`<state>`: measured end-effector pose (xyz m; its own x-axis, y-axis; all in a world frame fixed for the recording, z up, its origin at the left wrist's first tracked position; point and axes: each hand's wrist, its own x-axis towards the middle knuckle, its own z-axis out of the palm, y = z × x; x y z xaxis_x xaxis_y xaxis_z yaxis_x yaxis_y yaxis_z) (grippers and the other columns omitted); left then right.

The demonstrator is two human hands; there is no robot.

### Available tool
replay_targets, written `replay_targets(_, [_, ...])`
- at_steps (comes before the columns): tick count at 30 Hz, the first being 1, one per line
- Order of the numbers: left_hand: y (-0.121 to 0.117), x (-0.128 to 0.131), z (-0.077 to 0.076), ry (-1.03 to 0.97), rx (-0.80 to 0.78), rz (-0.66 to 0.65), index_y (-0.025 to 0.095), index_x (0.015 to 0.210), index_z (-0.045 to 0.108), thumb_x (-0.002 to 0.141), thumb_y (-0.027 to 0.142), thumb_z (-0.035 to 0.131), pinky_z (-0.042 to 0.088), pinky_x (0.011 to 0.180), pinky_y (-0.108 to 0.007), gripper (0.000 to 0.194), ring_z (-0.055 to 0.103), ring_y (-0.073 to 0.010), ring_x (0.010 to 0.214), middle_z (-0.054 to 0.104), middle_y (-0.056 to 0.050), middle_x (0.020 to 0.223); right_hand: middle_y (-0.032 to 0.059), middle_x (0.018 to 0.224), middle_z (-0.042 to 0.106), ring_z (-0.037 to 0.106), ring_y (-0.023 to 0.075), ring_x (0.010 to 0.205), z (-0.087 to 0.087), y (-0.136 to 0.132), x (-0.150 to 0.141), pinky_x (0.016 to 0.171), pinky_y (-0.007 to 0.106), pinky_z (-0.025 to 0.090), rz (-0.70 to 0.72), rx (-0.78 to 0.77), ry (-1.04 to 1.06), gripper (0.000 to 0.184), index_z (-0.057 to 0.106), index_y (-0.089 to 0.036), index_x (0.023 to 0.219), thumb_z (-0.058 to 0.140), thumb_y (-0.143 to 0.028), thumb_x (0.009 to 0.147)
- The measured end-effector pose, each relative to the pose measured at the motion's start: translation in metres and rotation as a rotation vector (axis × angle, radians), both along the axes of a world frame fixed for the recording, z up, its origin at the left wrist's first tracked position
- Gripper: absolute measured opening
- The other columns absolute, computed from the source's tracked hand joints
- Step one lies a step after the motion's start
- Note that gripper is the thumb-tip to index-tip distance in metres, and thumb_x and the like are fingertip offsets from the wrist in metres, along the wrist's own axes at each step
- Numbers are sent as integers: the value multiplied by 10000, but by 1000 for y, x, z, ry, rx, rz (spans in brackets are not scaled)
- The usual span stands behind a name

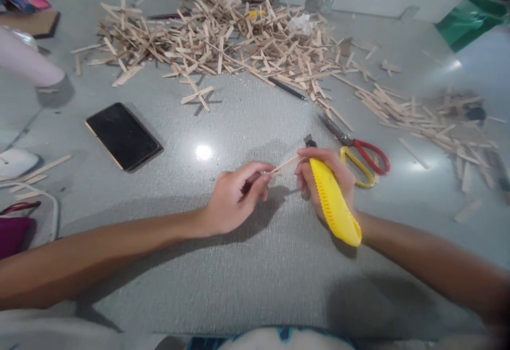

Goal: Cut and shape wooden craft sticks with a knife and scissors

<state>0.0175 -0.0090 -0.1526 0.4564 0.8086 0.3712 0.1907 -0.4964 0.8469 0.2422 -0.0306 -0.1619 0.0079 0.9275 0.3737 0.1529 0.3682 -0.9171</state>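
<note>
Between thumb and fingers, my left hand (241,196) pinches one end of a wooden popsicle stick (286,164). The stick slants up to the right, its far end at the fingertips of my right hand (329,180). That hand is closed around a yellow utility knife (334,201), whose handle lies across the palm and points back toward me. A short blade (308,138) sticks out past the fingers, apart from the stick. Just right of this hand lie scissors (353,143) with one red and one yellow handle loop, their blades pointing up-left.
A big heap of popsicle sticks (223,42) spreads along the back, with more sticks (422,119) at right. A black pen (287,88) lies before the heap. At left are a phone (123,136), a pale pink cylinder (30,58) and a white cable (54,209).
</note>
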Motion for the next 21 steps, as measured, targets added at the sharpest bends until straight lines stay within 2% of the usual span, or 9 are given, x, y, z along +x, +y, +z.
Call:
replay_targets(6, [1, -1, 1, -99, -211, -38, 153, 1190, 741, 1168, 326, 547, 458, 449, -164, 260, 605, -75, 475, 723, 31, 645, -5, 873, 720, 657, 137, 605, 0, 1, 1, 479, 259, 530, -9, -9, -14, 188, 738, -303, 1276, 682, -283, 1098])
replay_targets(12, [2, -3, -3, -183, -282, -87, 150, 1219, 728, 1187, 380, 510, 504, 482, -177, 318, 631, -87, 511, 723, 21, 654, -11, 846, 716, 664, 133, 616, 0, 1, 2, 544, 261, 571, 7, -42, -60, 129, 726, -278, 1223, 677, -275, 1103])
replay_targets(15, [3, -3, -4, -217, -300, -123, 155, 1210, 731, 1199, 396, 473, 517, 492, -175, 354, 616, -84, 512, 727, 12, 671, -33, 795, 681, 627, 115, 580, 0, 1, 3, 529, 232, 555, 25, -51, -51, 107, 723, -278, 1196, 693, -265, 1094])
replay_targets(18, [3, -3, -2, -209, -304, -130, 158, 1221, 722, 1141, 404, 617, 554, 514, -175, 279, 663, -95, 551, 760, -2, 723, -52, 728, 663, 611, 108, 531, 1, 0, 3, 489, 208, 543, 72, -94, -18, 89, 725, -284, 1168, 708, -259, 1085])
replay_targets(21, [1, -3, 0, -173, -268, -109, 164, 1228, 715, 1042, 343, 783, 605, 570, -180, 267, 736, -113, 618, 813, -25, 814, -54, 727, 696, 651, 110, 533, 5, -2, 3, 501, 203, 574, 134, -106, -37, 63, 729, -282, 1124, 727, -247, 1071])
